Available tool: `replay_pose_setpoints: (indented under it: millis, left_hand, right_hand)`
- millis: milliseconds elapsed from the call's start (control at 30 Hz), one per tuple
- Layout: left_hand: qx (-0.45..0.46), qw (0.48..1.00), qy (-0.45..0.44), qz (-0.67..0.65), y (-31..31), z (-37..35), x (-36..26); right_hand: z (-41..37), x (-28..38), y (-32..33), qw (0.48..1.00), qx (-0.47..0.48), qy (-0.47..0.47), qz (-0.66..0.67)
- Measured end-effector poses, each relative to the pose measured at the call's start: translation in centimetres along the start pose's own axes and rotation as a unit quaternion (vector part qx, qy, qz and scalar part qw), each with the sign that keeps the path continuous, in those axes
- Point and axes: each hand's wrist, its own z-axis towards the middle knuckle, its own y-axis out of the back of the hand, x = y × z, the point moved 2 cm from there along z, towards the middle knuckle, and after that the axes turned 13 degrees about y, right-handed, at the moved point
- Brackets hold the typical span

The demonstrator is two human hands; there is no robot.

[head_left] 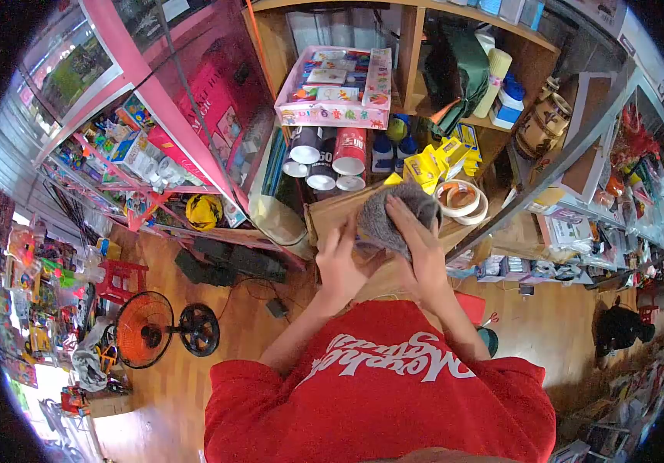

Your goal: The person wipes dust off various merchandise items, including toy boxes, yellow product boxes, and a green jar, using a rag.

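A grey cloth (384, 224) is bunched up in front of my chest, at the edge of a wooden shelf. My right hand (423, 258) is closed over it, fingers bent across its top. Close beside it, my left hand (343, 270) has its fingers curled upward, the palm facing the cloth. Something small and pale shows between the two hands under the cloth, but its kind is hidden. Just beyond the cloth lie yellow packets (432, 163). Rolls of tape (461, 201) rest to the right of my right hand.
A pink display box (336, 89) of small packs stands on the shelf above several cylindrical cans (349, 150). A pink-framed cabinet (185, 108) rises at left, a glass-edged case (548, 150) at right. An orange fan (144, 329) stands on the wooden floor.
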Motion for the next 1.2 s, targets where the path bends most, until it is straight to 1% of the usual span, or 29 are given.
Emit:
replay_pose_setpoints:
  millis: [67,167,200,267,300,367,400,500,600,633,700,733,833,900,933,1033,1100,1167,1200]
  left_hand:
    - [0.010,1.000,-0.002,0.025,-0.2,-0.4,-0.6]
    - [0.018,0.999,0.010,0.038,-0.1,-0.3,0.4]
    - [0.006,1.000,0.012,0.015,0.3,0.1,0.6]
    - [-0.023,0.999,0.015,-0.030,1.1,1.4,1.1]
    - [-0.014,0.999,0.008,-0.031,1.2,1.4,0.9]
    - [0.008,0.999,-0.002,-0.032,1.5,0.7,0.3]
    - [-0.001,1.000,-0.010,-0.009,1.3,0.4,-0.3]
    - [-0.007,1.000,-0.008,-0.002,0.8,-0.4,-0.3]
    - [-0.005,0.999,0.023,-0.033,1.0,0.4,0.7]
    - [-0.021,0.999,0.013,-0.038,1.3,0.7,1.0]
    - [-0.056,0.997,-0.007,-0.045,1.7,1.4,1.6]
    - [-0.050,0.995,0.018,-0.080,1.5,1.6,2.0]
    - [-0.092,0.993,-0.026,-0.063,2.0,2.4,2.0]
    - [-0.080,0.992,-0.018,-0.091,1.9,2.6,2.2]
    - [-0.078,0.992,-0.023,-0.094,1.7,2.6,2.4]
    - [-0.055,0.996,-0.020,-0.071,1.1,2.5,2.5]
    - [-0.041,0.997,-0.021,-0.063,0.9,2.2,2.3]
    - [-0.036,0.996,-0.032,-0.074,0.5,1.7,1.9]
    - [-0.009,0.998,-0.004,-0.059,0.5,1.5,1.2]
  right_hand:
    - [1.4,-0.3,0.6,1.000,0.014,0.000,0.016]
    - [1.8,-0.5,-0.1,0.999,0.040,-0.021,0.003]
    - [1.5,-0.3,-0.1,1.000,0.027,0.011,0.003]
    - [0.3,-0.1,-0.4,0.999,0.015,0.029,0.024]
    - [0.1,0.2,-0.5,0.999,0.009,0.038,0.035]
    - [0.5,0.6,-0.1,0.999,-0.002,0.037,0.037]
    - [1.1,0.5,0.1,0.999,-0.001,0.037,0.039]
    - [2.3,0.3,-0.1,0.998,0.002,0.041,0.038]
    - [1.5,0.1,-0.4,0.999,0.011,0.038,0.016]
    - [1.0,0.2,-0.5,0.999,0.016,0.037,0.008]
    - [-0.2,0.7,0.0,0.997,-0.001,0.005,0.078]
    - [-0.8,0.8,0.3,0.993,-0.009,-0.012,0.114]
    - [-3.3,-0.5,0.0,0.962,0.044,-0.120,0.243]
    - [-4.2,-1.3,0.4,0.903,0.012,-0.213,0.373]
    - [-4.6,-1.6,0.6,0.864,-0.005,-0.258,0.433]
    - [-5.4,-1.3,2.3,0.889,-0.125,-0.277,0.342]
    - [-4.8,0.1,2.2,0.919,-0.238,-0.241,0.201]
    - [-3.8,0.4,2.1,0.884,-0.358,-0.188,0.235]
    - [-4.0,0.3,1.5,0.932,-0.301,-0.089,0.179]
